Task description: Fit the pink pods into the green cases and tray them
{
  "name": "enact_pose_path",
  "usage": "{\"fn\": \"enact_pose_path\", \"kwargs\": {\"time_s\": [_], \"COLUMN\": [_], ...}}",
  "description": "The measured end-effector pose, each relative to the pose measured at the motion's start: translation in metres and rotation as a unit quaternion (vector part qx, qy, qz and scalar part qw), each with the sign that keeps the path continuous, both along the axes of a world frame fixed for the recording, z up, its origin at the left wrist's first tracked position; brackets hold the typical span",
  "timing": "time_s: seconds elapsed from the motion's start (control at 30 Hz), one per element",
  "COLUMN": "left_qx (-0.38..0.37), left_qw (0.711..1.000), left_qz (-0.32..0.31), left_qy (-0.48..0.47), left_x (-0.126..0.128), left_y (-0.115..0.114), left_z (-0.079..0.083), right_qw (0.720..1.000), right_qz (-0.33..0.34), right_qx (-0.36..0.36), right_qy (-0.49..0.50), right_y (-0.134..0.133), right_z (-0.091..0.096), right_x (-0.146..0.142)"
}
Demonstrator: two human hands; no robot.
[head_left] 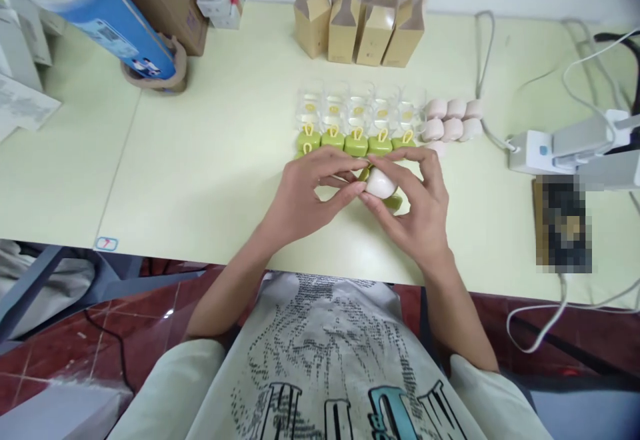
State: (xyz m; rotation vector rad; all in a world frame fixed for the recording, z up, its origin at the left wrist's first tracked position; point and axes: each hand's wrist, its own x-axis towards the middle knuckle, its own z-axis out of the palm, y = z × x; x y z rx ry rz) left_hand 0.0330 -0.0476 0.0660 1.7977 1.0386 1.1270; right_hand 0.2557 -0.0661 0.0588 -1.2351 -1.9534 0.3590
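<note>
A small pale pink, rounded case (381,183) is between my hands, just above the table. My right hand (420,207) pinches it between thumb and fingers. The thumb and fingertips of my left hand (310,190) close on its left side, where a green piece shows. Another bit of green (394,202) appears under the case; whether it is joined to it I cannot tell. Just beyond my fingers runs a row of green rounded covers (356,142) with yellow loops. Behind them stand clear plastic holders (358,107), and to their right are several pale pink pieces (453,128).
Open cardboard boxes (345,33) stand at the back by the wall. A blue cylinder (130,33) in a cardboard ring is at the back left. On the right are a white power strip (537,150), cables and a dark, blurred-out object (563,227).
</note>
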Motion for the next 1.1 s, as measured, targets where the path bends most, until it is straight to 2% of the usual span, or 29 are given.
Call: {"fn": "enact_pose_path", "kwargs": {"time_s": [0.17,0.3,0.43,0.57,0.73,0.83,0.97,1.03,1.1], "left_qx": [0.010,0.093,0.154,0.110,0.067,0.057,0.055,0.061,0.079], "left_qw": [0.999,0.991,0.976,0.979,0.981,0.987,0.997,0.996,0.994], "left_qz": [0.023,0.055,0.115,0.143,0.153,0.131,0.011,-0.039,-0.046], "left_qy": [0.034,0.079,0.098,0.092,0.097,0.077,0.044,0.053,0.065], "left_x": [0.000,0.006,0.012,0.015,0.016,0.010,-0.005,-0.012,-0.015], "left_y": [0.002,-0.002,-0.009,-0.013,-0.014,-0.014,-0.006,-0.001,0.003], "left_z": [0.003,0.002,0.001,0.002,0.008,0.013,0.015,0.011,0.006], "right_qw": [0.999,0.999,0.995,0.990,0.989,0.993,0.996,0.994,0.991], "right_qz": [0.017,0.025,0.042,0.056,0.078,0.068,0.017,0.018,0.041], "right_qx": [0.033,0.032,0.079,0.132,0.122,0.089,0.011,-0.022,-0.054], "right_qy": [-0.010,-0.037,-0.038,-0.021,0.013,0.032,0.092,0.103,0.117], "right_y": [0.004,0.004,0.001,0.002,0.003,0.001,-0.001,-0.002,-0.002], "right_z": [-0.001,-0.003,-0.007,-0.015,-0.017,-0.014,-0.011,-0.012,-0.013], "right_x": [-0.002,-0.004,-0.009,-0.012,-0.014,-0.014,-0.011,-0.009,-0.009]}}
